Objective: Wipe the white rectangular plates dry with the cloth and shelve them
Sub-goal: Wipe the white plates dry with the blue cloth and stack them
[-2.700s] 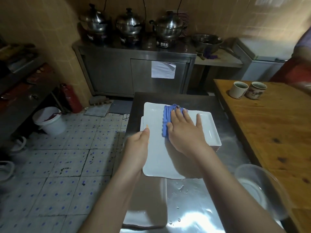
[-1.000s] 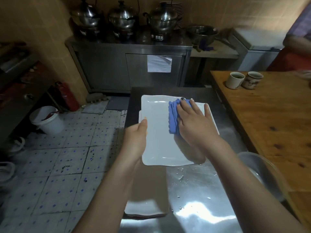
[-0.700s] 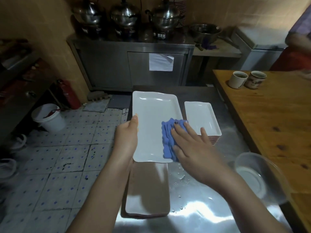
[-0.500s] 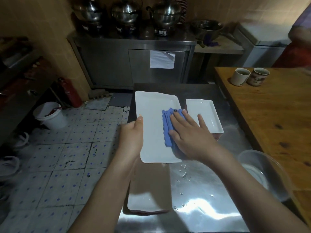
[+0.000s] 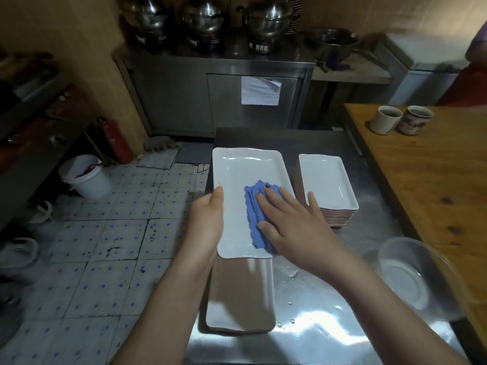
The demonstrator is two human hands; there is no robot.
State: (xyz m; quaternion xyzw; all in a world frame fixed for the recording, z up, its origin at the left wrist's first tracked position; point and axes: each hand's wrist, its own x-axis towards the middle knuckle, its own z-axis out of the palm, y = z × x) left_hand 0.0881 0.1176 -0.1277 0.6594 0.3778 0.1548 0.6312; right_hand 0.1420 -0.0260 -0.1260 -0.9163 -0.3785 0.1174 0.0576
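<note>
Nearest, on the wet stainless-steel counter [image 5: 316,327], a stack of white rectangular plates [image 5: 237,293] is waiting, its top in shadow. Over its far end the left hand [image 5: 208,222] is gripping the left long edge of a white rectangular ceramic plate [image 5: 245,172], thumb lying on the rim. The fingers underneath are hidden, probably curled beneath. The right hand [image 5: 297,227] is lying flat with straight fingers, pressing a soft blue folded cloth [image 5: 254,206] onto the plate's near half. Farther right, a second stack of white plates [image 5: 328,180] is sitting on the counter, apart from the held one.

The plate is looking stiff, glazed and breakable, slick while wet and fairly heavy for one hand. A hold on a long edge, thumb above and fingers below, is suiting it best.

Against the earliest view, the plate is now lying lengthwise rather than crosswise, no longer covering the far stack, and the cloth is working nearer the person.
</note>
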